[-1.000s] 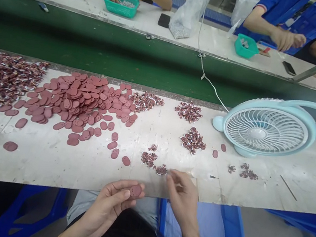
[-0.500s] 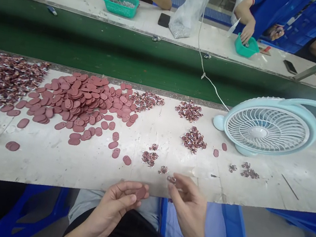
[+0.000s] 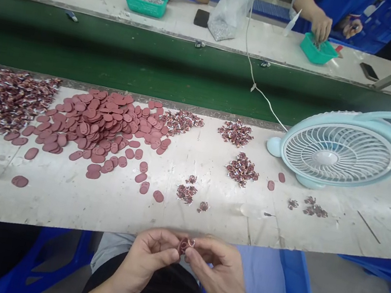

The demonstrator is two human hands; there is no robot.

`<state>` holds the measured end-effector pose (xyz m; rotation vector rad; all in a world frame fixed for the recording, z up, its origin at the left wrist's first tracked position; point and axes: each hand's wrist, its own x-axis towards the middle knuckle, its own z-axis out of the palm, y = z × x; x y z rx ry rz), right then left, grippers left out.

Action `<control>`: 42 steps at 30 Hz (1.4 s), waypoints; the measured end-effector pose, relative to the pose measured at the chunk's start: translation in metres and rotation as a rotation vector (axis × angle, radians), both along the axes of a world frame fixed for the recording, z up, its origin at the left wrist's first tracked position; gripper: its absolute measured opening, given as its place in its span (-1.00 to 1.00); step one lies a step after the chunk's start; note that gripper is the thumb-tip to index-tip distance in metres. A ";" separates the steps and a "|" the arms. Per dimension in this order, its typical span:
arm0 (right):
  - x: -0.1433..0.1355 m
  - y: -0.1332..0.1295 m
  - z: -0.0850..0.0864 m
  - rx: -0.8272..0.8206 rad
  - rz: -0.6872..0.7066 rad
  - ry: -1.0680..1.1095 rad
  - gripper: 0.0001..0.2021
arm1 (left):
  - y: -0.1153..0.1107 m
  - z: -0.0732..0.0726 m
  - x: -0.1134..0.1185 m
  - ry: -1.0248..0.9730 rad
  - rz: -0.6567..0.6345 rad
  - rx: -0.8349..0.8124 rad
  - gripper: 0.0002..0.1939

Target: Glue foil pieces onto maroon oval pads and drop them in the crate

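Just past the table's front edge, above my lap, my two hands meet. My left hand is closed, pinching a reddish-brown oval disc that its fingers partly cover. With thumb and forefinger my right hand grips a small curled brown-and-white piece against the disc; whether the two are joined I cannot tell. On the table beyond lie a small cluster of similar curled pieces and a single one. A big heap of oval discs spreads to the left.
A large pile of curled pieces lies far left, with smaller piles mid-table. A light-blue fan stands right, near a clear dropper bottle. Across the green strip, people handle parts beside green baskets. A blue bin sits below right.
My right hand has moved left and down from the table's edge, bringing its curled piece to the disc in my left hand. Across the way, a co-worker's green basket has shifted slightly.
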<state>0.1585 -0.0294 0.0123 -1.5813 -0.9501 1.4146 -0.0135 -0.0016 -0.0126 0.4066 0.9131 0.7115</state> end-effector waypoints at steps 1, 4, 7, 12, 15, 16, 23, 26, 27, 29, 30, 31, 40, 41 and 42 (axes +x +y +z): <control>0.001 0.001 0.002 -0.005 0.003 0.001 -0.91 | 0.000 0.000 0.001 0.006 -0.007 0.006 -0.89; 0.001 0.002 0.006 -0.043 0.008 0.075 -0.90 | -0.001 0.001 0.003 0.030 0.002 0.039 -0.87; -0.002 0.002 0.006 -0.068 -0.012 0.199 -0.88 | -0.001 0.002 0.004 0.056 0.011 0.083 -0.88; -0.005 0.002 0.002 -0.060 -0.088 0.288 -0.88 | 0.001 0.001 0.003 0.111 -0.035 0.123 -0.87; -0.005 0.003 -0.002 -0.073 -0.107 0.288 -0.85 | -0.001 -0.002 0.004 0.137 -0.039 0.140 -0.85; -0.004 0.002 -0.003 -0.079 -0.111 0.287 -0.85 | -0.002 -0.002 0.005 0.151 -0.046 0.147 -0.87; 0.037 -0.046 -0.038 -0.002 -0.481 0.214 -0.84 | 0.024 -0.005 -0.023 0.650 -0.136 0.573 -0.87; 0.077 -0.077 -0.059 0.041 -0.716 0.024 -0.87 | 0.051 -0.009 -0.040 1.096 -0.168 0.953 -0.77; 0.091 -0.085 -0.066 0.042 -0.762 -0.026 -0.88 | 0.059 -0.012 -0.042 1.204 -0.199 1.033 -0.75; 0.115 -0.098 -0.079 0.029 -0.822 -0.112 -0.88 | 0.071 -0.015 -0.044 1.326 -0.289 1.098 -0.78; 0.124 -0.102 -0.086 0.016 -0.834 -0.149 -0.87 | 0.074 -0.015 -0.043 1.344 -0.339 1.082 -0.80; 0.131 -0.105 -0.094 -0.004 -0.832 -0.189 -0.85 | 0.077 -0.015 -0.042 1.342 -0.381 1.038 -0.83; 0.135 -0.104 -0.194 -0.258 -0.488 -0.566 -0.77 | 0.073 -0.008 -0.047 0.777 -0.319 0.617 -0.83; 0.135 -0.104 -0.204 -0.280 -0.455 -0.603 -0.76 | 0.071 -0.010 -0.050 0.692 -0.293 0.554 -0.84; 0.135 -0.104 -0.213 -0.297 -0.423 -0.635 -0.75 | 0.068 -0.013 -0.053 0.615 -0.274 0.492 -0.84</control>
